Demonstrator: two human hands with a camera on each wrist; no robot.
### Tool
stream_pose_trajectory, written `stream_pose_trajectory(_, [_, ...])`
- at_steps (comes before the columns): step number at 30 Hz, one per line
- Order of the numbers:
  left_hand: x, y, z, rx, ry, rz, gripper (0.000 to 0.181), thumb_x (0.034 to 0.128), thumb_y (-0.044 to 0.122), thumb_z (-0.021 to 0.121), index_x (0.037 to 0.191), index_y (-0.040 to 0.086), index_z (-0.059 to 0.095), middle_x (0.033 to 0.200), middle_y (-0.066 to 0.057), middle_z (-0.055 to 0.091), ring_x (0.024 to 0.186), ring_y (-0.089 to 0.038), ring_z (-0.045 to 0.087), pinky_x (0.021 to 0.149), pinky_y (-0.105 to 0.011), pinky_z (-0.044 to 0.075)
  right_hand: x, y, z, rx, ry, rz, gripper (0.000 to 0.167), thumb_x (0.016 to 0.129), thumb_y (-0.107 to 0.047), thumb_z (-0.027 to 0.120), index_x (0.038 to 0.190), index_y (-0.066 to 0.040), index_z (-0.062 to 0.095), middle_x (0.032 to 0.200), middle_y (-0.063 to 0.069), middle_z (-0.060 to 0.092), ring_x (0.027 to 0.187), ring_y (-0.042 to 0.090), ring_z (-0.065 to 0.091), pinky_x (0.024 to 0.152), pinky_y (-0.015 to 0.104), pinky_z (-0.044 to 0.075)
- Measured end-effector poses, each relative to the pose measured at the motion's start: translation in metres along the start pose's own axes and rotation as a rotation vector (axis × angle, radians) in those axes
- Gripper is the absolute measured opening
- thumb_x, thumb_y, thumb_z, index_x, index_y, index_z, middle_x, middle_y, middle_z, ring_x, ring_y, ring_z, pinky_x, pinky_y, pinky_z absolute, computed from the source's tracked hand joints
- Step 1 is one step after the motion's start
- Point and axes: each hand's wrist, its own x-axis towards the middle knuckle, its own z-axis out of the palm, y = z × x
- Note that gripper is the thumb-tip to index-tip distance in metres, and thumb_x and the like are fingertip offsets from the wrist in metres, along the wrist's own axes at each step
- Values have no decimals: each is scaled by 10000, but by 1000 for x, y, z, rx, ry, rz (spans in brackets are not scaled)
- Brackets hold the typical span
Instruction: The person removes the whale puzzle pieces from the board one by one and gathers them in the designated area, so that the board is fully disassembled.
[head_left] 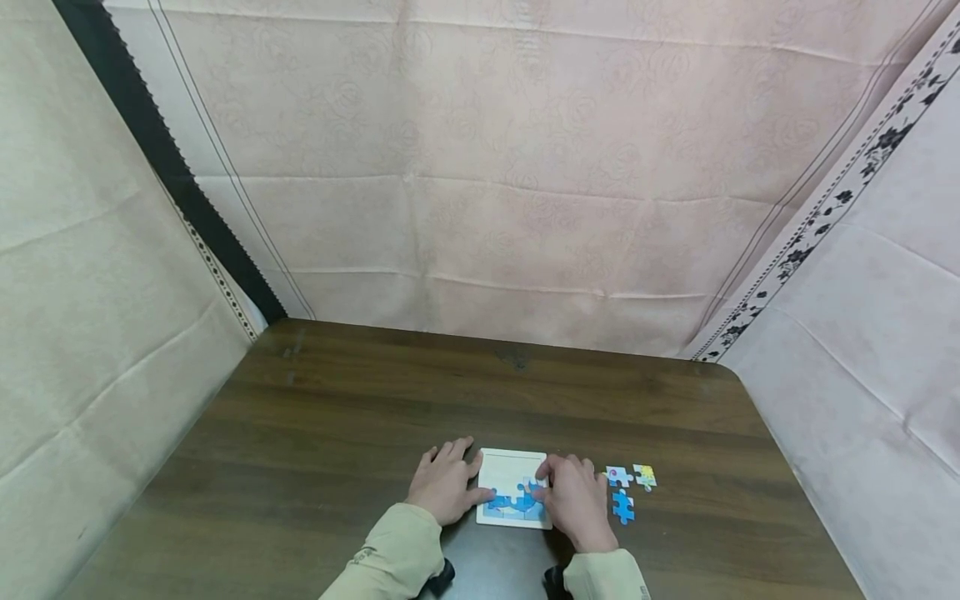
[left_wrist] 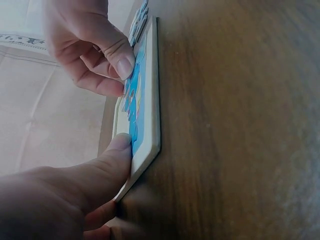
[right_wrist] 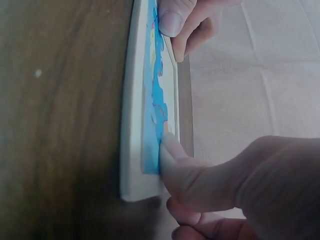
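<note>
I see a pale, flat, squarish puzzle tray (head_left: 512, 467), its near part filled with interlocking blue pieces (head_left: 497, 507), the far part bare. It lies between both hands on the dark, wood-grained bench (head_left: 337, 467). My left hand (head_left: 442, 487) has its fingers apart, thumb on the blue at the tray's left side. My right hand (head_left: 576, 500) bends thumb and index over the right side; whether they pinch a piece, I can't tell. Three knobbed loose pieces (head_left: 623, 506) sit just right of it.
</note>
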Motion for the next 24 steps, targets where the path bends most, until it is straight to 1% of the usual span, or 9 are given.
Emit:
stream_pose_trajectory(9, [0, 1, -2, 7, -5, 0, 722, 848, 615, 624, 1400, 156, 550, 1482, -107, 412, 1332, -311, 404, 1069, -571, 309, 1, -1, -1, 15, -10, 15, 190, 737, -204, 860, 818, -193, 690, 844, 15, 583, 908, 298, 475, 825, 544, 355])
stream_pose_trajectory(20, [0, -1, 0, 14, -7, 8, 724, 851, 629, 608, 1403, 166, 546, 1479, -103, 414, 1326, -306, 412, 1061, -569, 320, 1, -1, -1, 33, -5, 13, 215, 739, -208, 860, 811, -197, 657, 808, -5, 557, 886, 283, 469, 794, 517, 350])
stream_pose_trajectory(24, [1, -1, 0, 18, -2, 10, 722, 850, 629, 610, 1400, 165, 551, 1477, -103, 418, 1323, -307, 416, 1061, -567, 322, 1, -1, 0, 39, 3, 22, 218, 743, -192, 858, 814, -196, 652, 766, -16, 534, 874, 275, 464, 790, 511, 352])
